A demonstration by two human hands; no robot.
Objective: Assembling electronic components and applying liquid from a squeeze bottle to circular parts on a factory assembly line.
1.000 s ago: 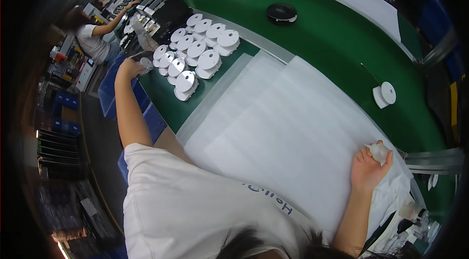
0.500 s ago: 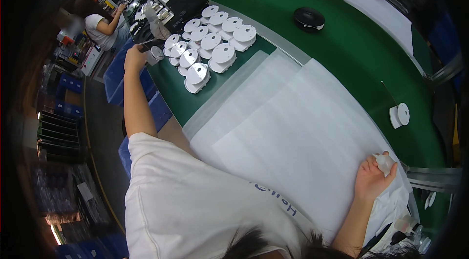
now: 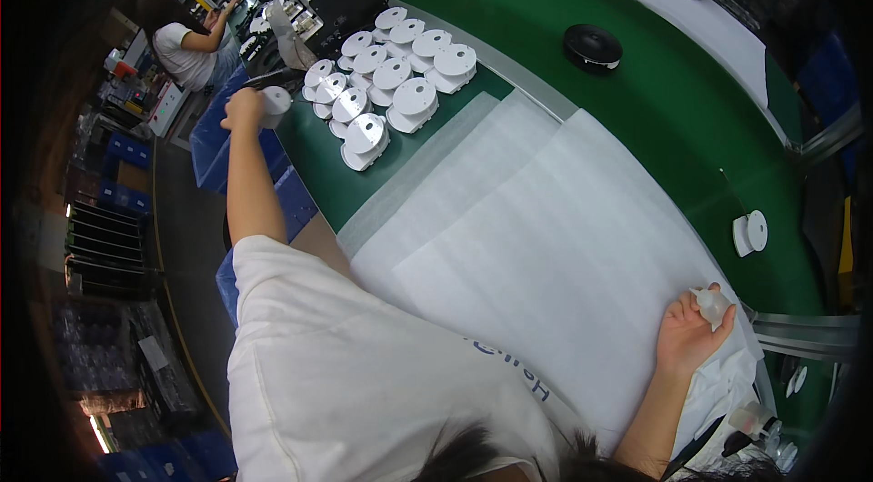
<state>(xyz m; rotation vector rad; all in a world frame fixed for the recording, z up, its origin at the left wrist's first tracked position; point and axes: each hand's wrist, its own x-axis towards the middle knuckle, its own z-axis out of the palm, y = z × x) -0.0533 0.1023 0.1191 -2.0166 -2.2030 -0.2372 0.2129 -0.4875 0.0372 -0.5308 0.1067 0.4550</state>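
Note:
At the far left end of the green worktop, my left hand [image 3: 244, 109] is closed at the edge of a white round plastic part [image 3: 275, 103], holding it beside the rows. Several similar white housings with round discs on top [image 3: 392, 75] stand in rows just right of that hand. My right hand [image 3: 688, 327] rests palm up at the lower right, over the white sheet [image 3: 527, 236]. Its fingers curl around a small translucent whitish piece with a pointed end [image 3: 712, 306]; its exact kind is unclear.
Beyond the metal rail runs a green belt [image 3: 673, 136] carrying a black round device [image 3: 592, 46] and a white part with a thin wire [image 3: 750, 234]. A black machine [image 3: 341, 9] stands behind the rows. Blue bins [image 3: 211, 145] sit left. Another person [image 3: 186, 45] works farther off.
My left hand has drawn slightly left, and the white round part has moved with it. On the belt, the black device and the wired part have shifted right and nearer. My right hand has hardly moved.

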